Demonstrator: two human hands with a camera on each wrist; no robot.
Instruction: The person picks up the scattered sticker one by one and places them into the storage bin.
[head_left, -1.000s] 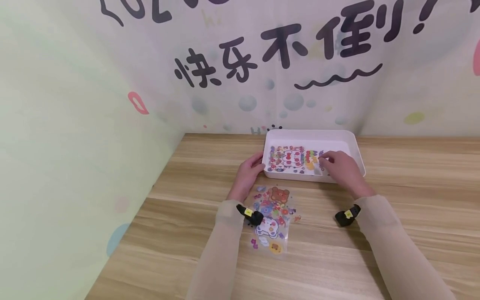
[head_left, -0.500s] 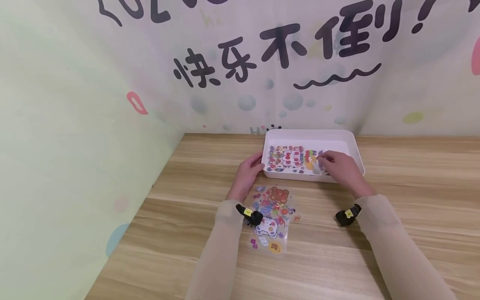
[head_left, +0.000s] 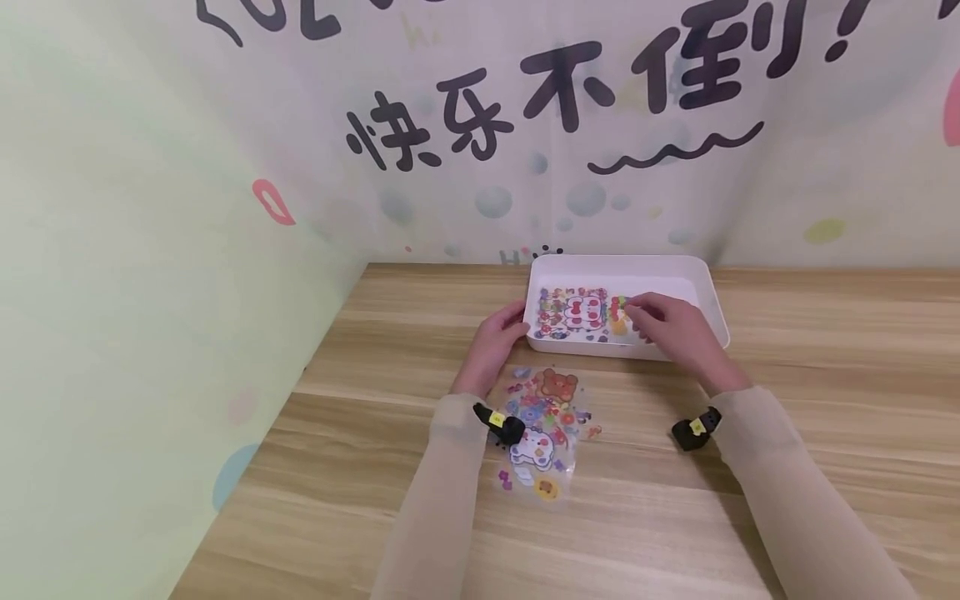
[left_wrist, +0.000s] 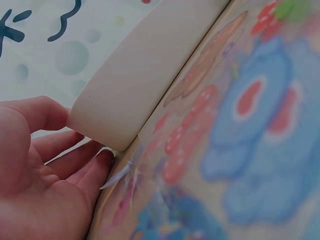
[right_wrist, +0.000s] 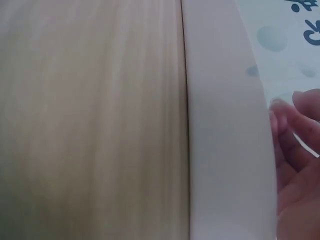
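Right hand (head_left: 678,333): entering the white, shallow, rectangular plastic tray (head_left: 622,267) from the tray's 4 o'clock, fingers curling, thumb and index tips lying close together. Cannot tell whether they are pinching anything. Left hand (head_left: 491,342): gripping the tray's corner at 8 o'clock, fingers curving against the wall.

Under the right fingertips a small sheet of red, green and yellow fruit-like stickers (head_left: 618,315) is lying in the tray, partly covered by the hand. On its 9 o'clock side a larger clear sheet with white, pink-cheeked animal faces (head_left: 573,315) is resting. Outside, at the tray's 7 o'clock, a clear plastic sheet printed with a brown bear and a white animal (head_left: 542,425) is lying on the wood-grain worktop (head_left: 375,417), partly under the left wrist.

Step in hand (judgement): positioning the small sheet while the left hand is bracing the tray; setting down or picking up, I cannot say. The next move is probably calling for a light fingertip touch, since thin film is likely to cling or slide.

Views compared: the left wrist view is showing a translucent strip standing up near the left fingers, too small to make out from the head. The right wrist view is showing the thumb-index spacing, but the tray wall is hiding the stickers; only the head view is showing them.
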